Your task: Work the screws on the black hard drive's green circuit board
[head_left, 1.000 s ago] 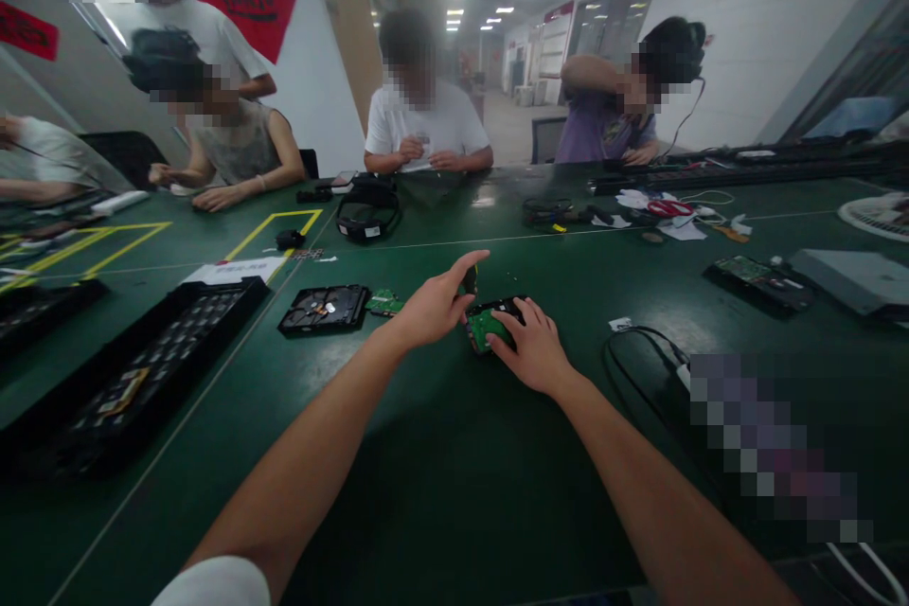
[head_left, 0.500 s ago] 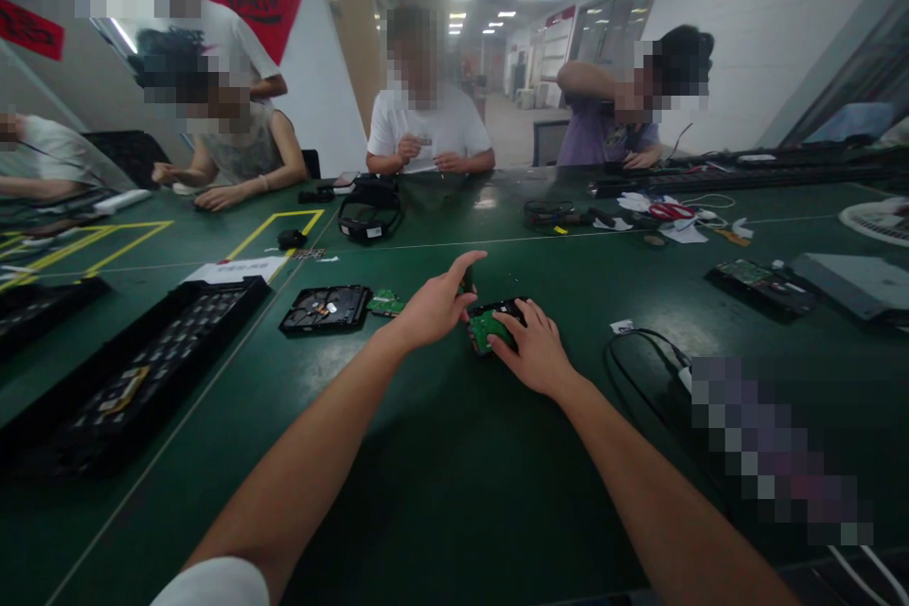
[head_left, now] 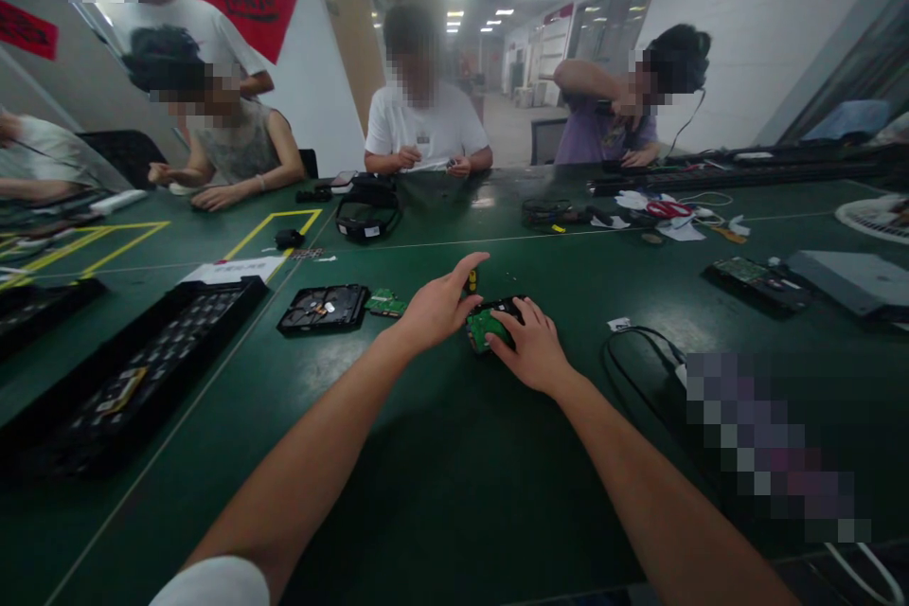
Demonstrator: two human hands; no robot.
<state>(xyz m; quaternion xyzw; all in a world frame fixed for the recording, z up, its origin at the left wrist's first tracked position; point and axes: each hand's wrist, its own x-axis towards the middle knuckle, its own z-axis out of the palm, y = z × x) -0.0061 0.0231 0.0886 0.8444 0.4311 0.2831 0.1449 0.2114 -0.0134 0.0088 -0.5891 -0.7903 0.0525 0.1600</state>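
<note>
A black hard drive with a green circuit board facing up lies on the green table in front of me. My right hand presses on its near right side, fingers curled over the edge. My left hand is at the drive's left end, index finger stretched forward, thumb and other fingers pinched around a small dark tool with a yellow band that stands over the board.
An opened hard drive and a loose green board lie to the left, beside a long black tray. A black cable curls at right. A headset, another board and a grey box lie farther off. Several people sit across the table.
My hands stay on the drive. The tool in my left hand has shifted slightly, and its yellow band now shows.
</note>
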